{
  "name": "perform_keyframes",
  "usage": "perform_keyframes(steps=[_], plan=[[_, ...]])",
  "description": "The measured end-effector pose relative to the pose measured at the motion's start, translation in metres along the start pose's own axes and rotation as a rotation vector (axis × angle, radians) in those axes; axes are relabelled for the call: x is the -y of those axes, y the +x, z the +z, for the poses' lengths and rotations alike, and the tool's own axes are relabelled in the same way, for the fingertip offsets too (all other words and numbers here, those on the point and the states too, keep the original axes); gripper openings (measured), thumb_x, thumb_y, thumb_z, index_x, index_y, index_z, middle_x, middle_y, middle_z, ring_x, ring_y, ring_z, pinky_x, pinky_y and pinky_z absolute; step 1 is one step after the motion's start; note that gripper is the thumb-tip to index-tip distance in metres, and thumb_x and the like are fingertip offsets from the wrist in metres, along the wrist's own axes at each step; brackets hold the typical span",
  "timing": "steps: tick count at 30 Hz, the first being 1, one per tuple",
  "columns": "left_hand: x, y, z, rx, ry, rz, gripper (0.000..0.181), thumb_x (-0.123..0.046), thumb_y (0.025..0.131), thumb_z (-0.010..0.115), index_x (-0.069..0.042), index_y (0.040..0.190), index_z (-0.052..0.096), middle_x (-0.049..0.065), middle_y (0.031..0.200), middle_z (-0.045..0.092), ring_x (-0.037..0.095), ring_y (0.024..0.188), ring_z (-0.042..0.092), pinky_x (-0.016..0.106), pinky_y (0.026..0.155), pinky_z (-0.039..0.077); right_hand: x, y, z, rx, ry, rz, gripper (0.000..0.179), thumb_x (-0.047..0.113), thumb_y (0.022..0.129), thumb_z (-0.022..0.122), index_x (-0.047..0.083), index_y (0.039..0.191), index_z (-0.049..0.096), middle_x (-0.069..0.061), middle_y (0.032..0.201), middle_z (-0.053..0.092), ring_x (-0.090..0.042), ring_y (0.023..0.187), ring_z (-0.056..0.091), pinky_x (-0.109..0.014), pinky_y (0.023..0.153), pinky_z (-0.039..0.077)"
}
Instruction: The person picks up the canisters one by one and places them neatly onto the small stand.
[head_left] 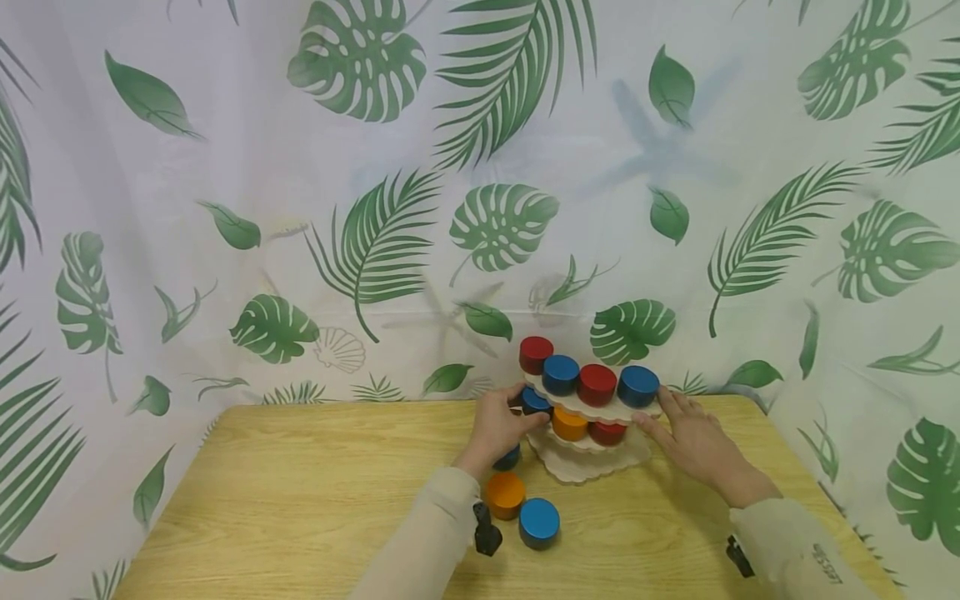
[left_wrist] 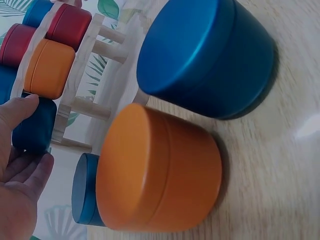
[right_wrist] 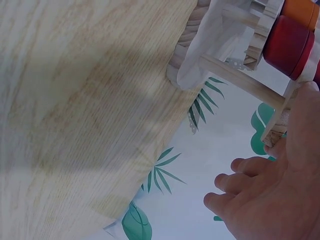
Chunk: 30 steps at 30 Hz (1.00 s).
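A tiered wooden stand [head_left: 576,463] with scalloped shelves rises at the table's back, right of centre. Round lidded tins line its upper two shelves, among them a red tin [head_left: 597,384] and a blue tin [head_left: 639,386] on top. My left hand [head_left: 497,427] pinches a dark blue tin [left_wrist: 35,125] between thumb and fingers at the left end of the middle shelf, beside an orange tin [left_wrist: 50,68]. At the other end, my right hand [head_left: 701,442] grips the top shelf's edge, thumb at the front; its other fingers [right_wrist: 240,175] are loosely curled beyond the stand.
On the wooden table [head_left: 315,500], an orange tin [head_left: 506,495] and a blue tin [head_left: 540,523] stand in front of the stand. Another blue tin [head_left: 507,457] is partly hidden by the left hand. A leaf-print curtain [head_left: 405,208] hangs right behind the table.
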<state>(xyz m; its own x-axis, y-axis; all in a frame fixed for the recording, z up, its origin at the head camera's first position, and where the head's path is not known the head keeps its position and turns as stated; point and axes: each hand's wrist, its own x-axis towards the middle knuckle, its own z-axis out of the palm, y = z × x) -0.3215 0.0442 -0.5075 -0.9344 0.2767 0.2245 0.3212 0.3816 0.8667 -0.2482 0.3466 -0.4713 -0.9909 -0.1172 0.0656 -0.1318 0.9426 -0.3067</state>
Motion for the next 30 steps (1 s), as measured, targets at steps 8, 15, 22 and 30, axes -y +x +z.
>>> perform_keyframes(steps=[8,15,22,30], plan=[[0.0026,-0.0017,-0.0015,0.014,-0.041,0.031,0.06,-0.017,0.088,0.087,0.0,0.141,0.065,0.017,0.126,0.076,0.032,0.114,0.073,0.044,0.096,0.062,0.0024,-0.0009,-0.0028,0.002,0.0,0.0,0.087,0.055,0.111,0.04,-0.017,0.157,0.029,-0.044,0.159,0.033,-0.067,0.144,0.031,-0.082,0.111,0.03],[0.0023,-0.0017,-0.0039,0.024,-0.021,0.015,0.059,-0.017,0.091,0.084,0.003,0.143,0.063,0.02,0.13,0.073,0.034,0.117,0.072,0.04,0.095,0.062,0.003,-0.0008,-0.0036,0.005,-0.009,-0.001,0.087,0.055,0.111,0.04,-0.018,0.156,0.03,-0.044,0.158,0.033,-0.068,0.143,0.032,-0.082,0.111,0.031],[0.0001,-0.002,-0.0043,0.055,0.014,0.007,0.058,-0.02,0.091,0.084,0.0,0.143,0.064,0.016,0.131,0.074,0.032,0.115,0.072,0.037,0.095,0.062,0.0,-0.0012,-0.0026,0.005,-0.012,0.001,0.087,0.055,0.111,0.039,-0.018,0.156,0.028,-0.043,0.159,0.033,-0.068,0.143,0.032,-0.082,0.111,0.031],[0.001,-0.0024,-0.0014,0.084,-0.001,0.039,0.058,-0.02,0.092,0.083,-0.003,0.144,0.063,0.016,0.126,0.075,0.032,0.113,0.072,0.048,0.099,0.06,-0.0004,-0.0003,-0.0014,0.006,-0.007,0.003,0.087,0.057,0.111,0.04,-0.017,0.157,0.03,-0.043,0.159,0.033,-0.067,0.144,0.031,-0.082,0.111,0.03]])
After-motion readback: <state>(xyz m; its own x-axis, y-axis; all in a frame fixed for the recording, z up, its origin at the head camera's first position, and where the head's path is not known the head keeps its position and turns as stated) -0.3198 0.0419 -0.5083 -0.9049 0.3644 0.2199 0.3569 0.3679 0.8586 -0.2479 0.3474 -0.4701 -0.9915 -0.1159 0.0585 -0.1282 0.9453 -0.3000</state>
